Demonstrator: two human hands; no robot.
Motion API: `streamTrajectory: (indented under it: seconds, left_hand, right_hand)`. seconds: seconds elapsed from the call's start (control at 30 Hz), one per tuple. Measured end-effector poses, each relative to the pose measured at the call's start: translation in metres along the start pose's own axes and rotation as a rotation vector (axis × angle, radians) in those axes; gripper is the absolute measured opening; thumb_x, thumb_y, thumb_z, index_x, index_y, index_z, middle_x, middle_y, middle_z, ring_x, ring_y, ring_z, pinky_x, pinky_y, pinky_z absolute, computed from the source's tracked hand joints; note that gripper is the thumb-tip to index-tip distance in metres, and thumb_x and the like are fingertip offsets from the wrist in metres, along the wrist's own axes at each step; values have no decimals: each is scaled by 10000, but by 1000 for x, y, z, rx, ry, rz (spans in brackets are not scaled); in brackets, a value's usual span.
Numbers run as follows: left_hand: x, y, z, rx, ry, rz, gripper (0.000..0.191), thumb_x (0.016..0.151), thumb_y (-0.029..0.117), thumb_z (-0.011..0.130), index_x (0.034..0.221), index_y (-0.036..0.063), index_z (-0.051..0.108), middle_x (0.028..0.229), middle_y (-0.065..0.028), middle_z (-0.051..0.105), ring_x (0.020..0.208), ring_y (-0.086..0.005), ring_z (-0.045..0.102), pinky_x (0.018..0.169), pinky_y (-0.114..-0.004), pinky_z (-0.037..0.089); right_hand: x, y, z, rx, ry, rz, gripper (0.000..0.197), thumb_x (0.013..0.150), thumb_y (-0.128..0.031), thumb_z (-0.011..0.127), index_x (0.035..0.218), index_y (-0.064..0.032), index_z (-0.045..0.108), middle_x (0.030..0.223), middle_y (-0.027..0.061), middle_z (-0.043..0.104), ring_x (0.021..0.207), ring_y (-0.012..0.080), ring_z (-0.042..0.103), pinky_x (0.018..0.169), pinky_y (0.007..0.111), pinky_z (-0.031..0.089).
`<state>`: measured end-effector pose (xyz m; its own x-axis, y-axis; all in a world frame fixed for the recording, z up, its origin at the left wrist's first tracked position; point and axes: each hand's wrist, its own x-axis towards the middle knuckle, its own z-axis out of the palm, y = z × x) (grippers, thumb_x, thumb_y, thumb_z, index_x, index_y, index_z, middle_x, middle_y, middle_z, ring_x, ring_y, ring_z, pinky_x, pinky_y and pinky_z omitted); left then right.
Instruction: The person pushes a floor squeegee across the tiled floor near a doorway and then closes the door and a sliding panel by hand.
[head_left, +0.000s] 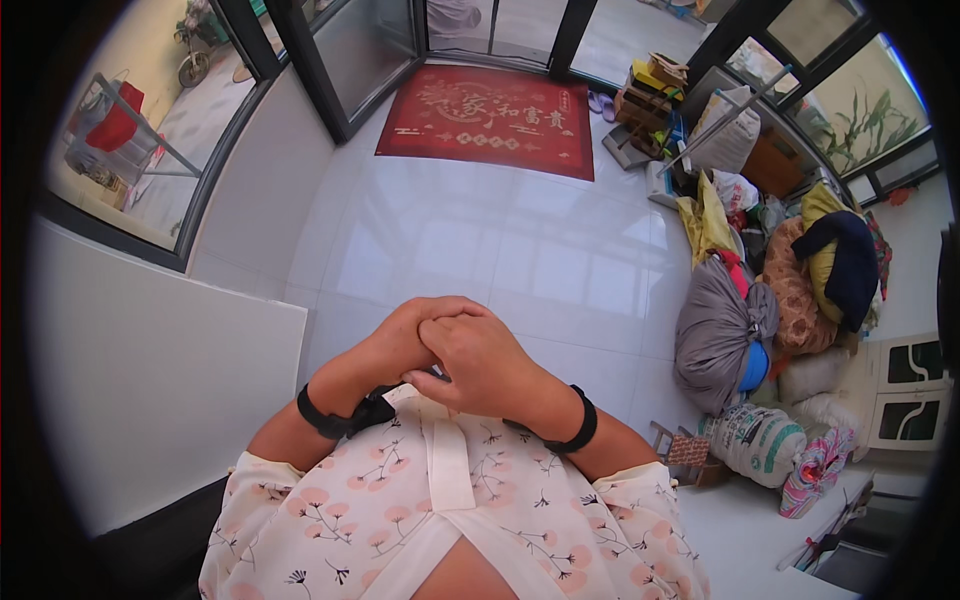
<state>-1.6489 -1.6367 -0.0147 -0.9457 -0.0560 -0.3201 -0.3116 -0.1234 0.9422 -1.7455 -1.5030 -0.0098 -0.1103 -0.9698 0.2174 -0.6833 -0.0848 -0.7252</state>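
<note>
My left hand (416, 319) and my right hand (480, 356) are clasped together in front of my belly. The right hand lies over the left, with its fingers curled around it; the left fingers are mostly hidden. No object shows in either hand. A black band circles each wrist, the left band (319, 416) with a dark piece on it and the right band (581, 424). Beneath the hands is a patterned light shirt (382, 480), and beyond them a glossy tiled floor (480, 232).
A red doormat (487, 124) lies before the open glass door (367, 64). Along the right stand a tied grey bundle (712, 330), a printed woven sack (757, 442), a small stool (686, 450) and stacked boxes (645, 101). A low white wall (165, 360) borders the left.
</note>
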Motion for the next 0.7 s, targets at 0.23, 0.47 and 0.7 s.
streamTrajectory:
  seconds: [0.23,0.47,0.7]
  left_hand:
    - [73,11,-39,47,-148,-5,371,871,-77,545,1202,20,683,1102,-91,725,1000,-158,671,863,-304,555]
    - [163,37,-52,235,-583,68,493,794,-186,503,1220,-2,667,1142,-97,718,1058,-167,647,943,-317,521]
    - [201,16,-12,275,-1043,-77,496,765,-161,491,1209,-25,666,1117,-99,715,1013,-175,657,922,-314,531]
  right_hand:
    - [33,40,-20,18,84,136,246,790,-209,703,794,8,586,731,148,623,715,313,620,709,414,501]
    - [32,73,-32,-2,266,421,185,776,-157,640,802,22,599,771,179,639,738,332,627,699,417,515]
    - [4,51,4,-77,638,822,243,787,-211,677,767,12,583,717,160,622,692,321,612,674,424,513]
